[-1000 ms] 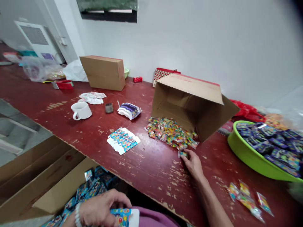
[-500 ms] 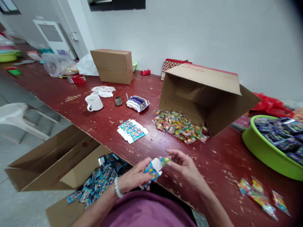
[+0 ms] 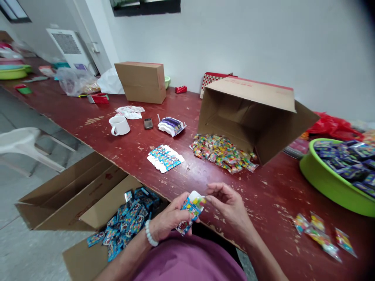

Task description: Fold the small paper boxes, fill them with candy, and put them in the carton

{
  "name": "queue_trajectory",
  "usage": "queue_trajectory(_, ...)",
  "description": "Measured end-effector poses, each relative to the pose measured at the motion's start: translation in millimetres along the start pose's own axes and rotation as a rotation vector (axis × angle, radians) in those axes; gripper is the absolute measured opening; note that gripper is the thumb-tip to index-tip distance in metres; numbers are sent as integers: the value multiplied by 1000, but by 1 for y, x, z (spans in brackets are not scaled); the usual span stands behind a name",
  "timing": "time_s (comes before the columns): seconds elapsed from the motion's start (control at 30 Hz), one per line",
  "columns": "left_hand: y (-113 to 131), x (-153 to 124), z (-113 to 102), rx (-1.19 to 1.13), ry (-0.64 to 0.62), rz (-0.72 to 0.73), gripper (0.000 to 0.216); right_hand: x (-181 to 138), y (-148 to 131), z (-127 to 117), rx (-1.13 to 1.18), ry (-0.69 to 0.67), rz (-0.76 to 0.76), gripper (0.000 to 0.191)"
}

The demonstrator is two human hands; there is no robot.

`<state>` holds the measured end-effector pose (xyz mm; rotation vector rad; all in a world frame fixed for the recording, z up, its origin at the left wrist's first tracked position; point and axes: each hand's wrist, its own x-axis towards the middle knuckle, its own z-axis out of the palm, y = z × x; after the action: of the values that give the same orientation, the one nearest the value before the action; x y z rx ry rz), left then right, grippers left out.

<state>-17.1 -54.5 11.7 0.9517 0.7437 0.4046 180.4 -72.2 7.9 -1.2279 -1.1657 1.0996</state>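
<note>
My left hand [image 3: 168,217] is closed round a small blue printed paper box [image 3: 190,210], held above the near edge of the dark red table [image 3: 187,179]. A colourful candy packet [image 3: 198,201] sits at the box's open white top, pinched by the fingers of my right hand [image 3: 227,205]. A heap of the same candy packets [image 3: 224,153] spills from a cardboard box lying on its side [image 3: 252,117]. A short stack of flat blue box blanks [image 3: 165,157] lies on the table ahead of my hands.
An open carton of filled blue boxes [image 3: 129,218] stands on the floor at my left. A green basin of dark blue packs [image 3: 336,179] is at the right, loose packets [image 3: 322,234] near it. A white mug [image 3: 120,125], phone [image 3: 148,123], closed carton [image 3: 142,82] and white chair [image 3: 20,142] lie beyond.
My right hand picked a candy packet from beside the heap and brought it to the box. My left hand lifted the box from my lap; the packet now sits at its opening.
</note>
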Motion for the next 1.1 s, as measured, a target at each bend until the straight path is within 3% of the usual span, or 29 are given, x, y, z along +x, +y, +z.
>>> queue_trajectory(0.13,-3,2,7,6,3,50,42,-8,-2,7,-307,-205,-242,12)
queue_trajectory(0.17,-3,3,9,-4,20,66,45,-8,-4,7,-352,-218,-288,13)
queue_trajectory(0.23,-4,7,10,-74,68,89,44,-8,-6,3,-373,-119,-327,14)
queue_trajectory(0.33,-8,14,8,-262,149,71,44,-8,-1,0,-326,63,-288,9)
queue_trajectory(0.47,-14,22,5,-377,251,31,53,-18,12,11,-239,-15,-204,10)
queue_trajectory(0.67,-13,18,9,-298,326,128,48,-20,16,26,-191,-36,-196,19)
queue_trajectory(0.83,-15,17,10,-235,329,173,50,-8,22,23,120,-93,98,30)
queue_trajectory(0.93,-15,17,10,-207,349,168,54,-5,26,24,169,-177,181,39)
queue_trajectory(1.03,-13,16,10,-233,325,153,60,-4,26,23,91,-157,95,22)
queue_trajectory(1.1,-10,15,9,-309,269,148,59,-3,21,21,-36,-88,-69,15)
